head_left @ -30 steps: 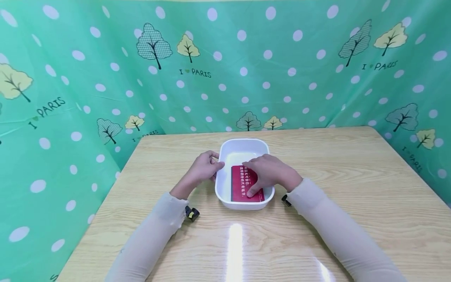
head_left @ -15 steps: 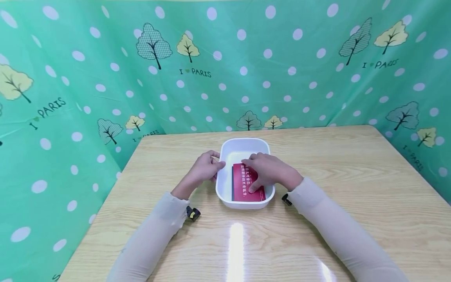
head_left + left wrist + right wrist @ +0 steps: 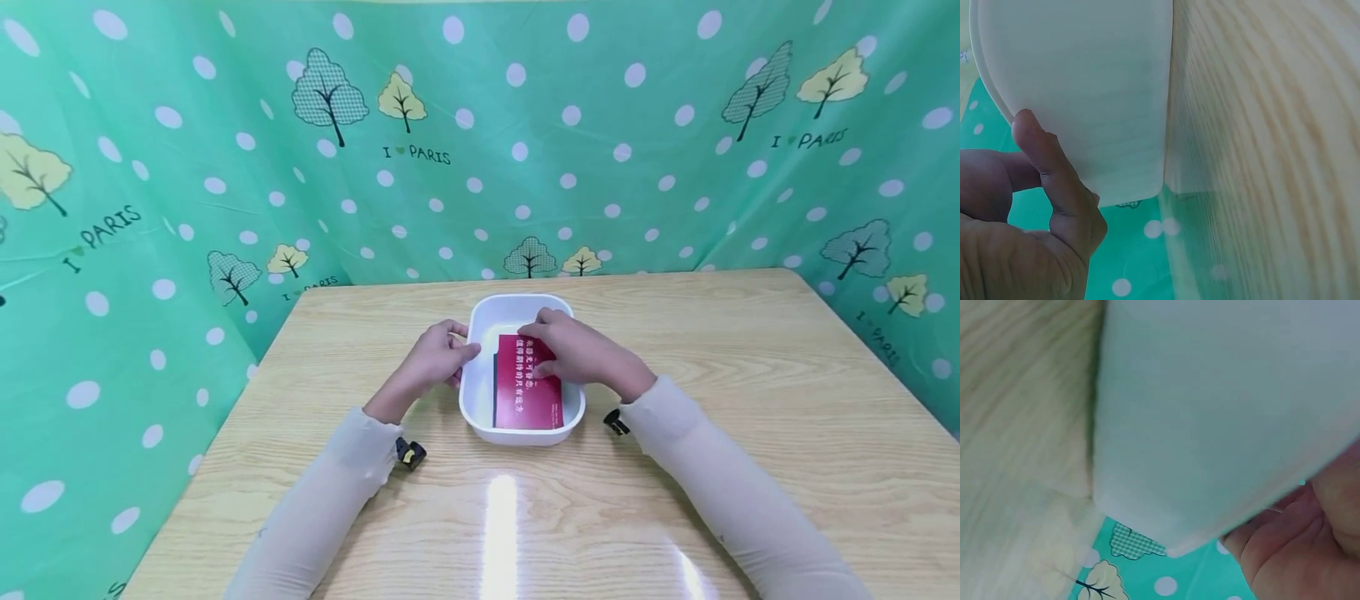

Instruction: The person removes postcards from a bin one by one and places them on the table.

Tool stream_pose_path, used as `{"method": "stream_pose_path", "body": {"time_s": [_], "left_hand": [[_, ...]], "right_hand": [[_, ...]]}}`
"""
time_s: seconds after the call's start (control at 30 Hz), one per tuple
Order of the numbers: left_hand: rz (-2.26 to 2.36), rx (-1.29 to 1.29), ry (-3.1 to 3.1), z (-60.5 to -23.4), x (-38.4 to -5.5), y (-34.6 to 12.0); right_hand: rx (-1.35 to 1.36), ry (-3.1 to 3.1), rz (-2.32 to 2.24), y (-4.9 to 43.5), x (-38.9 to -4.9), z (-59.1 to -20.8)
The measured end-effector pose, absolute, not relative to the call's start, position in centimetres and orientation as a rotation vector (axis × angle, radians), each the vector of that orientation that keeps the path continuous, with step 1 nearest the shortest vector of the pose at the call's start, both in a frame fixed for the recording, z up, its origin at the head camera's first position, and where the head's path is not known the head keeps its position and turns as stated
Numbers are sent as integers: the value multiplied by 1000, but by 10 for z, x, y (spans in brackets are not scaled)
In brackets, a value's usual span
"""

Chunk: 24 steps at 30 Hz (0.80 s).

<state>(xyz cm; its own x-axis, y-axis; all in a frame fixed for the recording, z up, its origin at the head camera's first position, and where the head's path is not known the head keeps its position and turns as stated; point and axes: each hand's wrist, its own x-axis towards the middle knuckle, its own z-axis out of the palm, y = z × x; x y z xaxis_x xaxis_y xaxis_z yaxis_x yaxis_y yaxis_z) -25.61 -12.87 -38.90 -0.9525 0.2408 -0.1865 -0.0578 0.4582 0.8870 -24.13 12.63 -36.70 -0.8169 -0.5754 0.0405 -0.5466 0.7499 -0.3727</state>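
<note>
A white rectangular plastic bin [image 3: 521, 437] stands on the table. My left hand [image 3: 442, 354] grips its left side, thumb at the rim; the left wrist view shows a fingertip against the outer wall [image 3: 1085, 94]. Inside the bin is a red booklet [image 3: 525, 396] with white Chinese characters. My right hand [image 3: 577, 346] reaches in over the right rim and pinches the booklet near its far edge, which is tilted up. A dark edge shows beneath the booklet on its left. In the right wrist view the bin's wall hides the booklet and most fingertips.
The wood-grain table [image 3: 712, 350] extends around the bin on all sides. A green curtain [image 3: 420, 200] with white dots and trees hangs behind and to the left and right. Black wrist devices [image 3: 410, 454] sit under both forearms.
My right hand has moved up and slightly away, raising the booklet's far edge while its near edge stays low in the bin. The left hand and bin have hardly moved.
</note>
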Motion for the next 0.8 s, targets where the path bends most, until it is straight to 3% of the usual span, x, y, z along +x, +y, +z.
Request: {"method": "stream_pose_path", "body": {"time_s": [0.8], "left_hand": [[1456,175,2469,-391,-256,-128]], "right_hand": [[-939,2946,-1205,146,-224,-318]]}}
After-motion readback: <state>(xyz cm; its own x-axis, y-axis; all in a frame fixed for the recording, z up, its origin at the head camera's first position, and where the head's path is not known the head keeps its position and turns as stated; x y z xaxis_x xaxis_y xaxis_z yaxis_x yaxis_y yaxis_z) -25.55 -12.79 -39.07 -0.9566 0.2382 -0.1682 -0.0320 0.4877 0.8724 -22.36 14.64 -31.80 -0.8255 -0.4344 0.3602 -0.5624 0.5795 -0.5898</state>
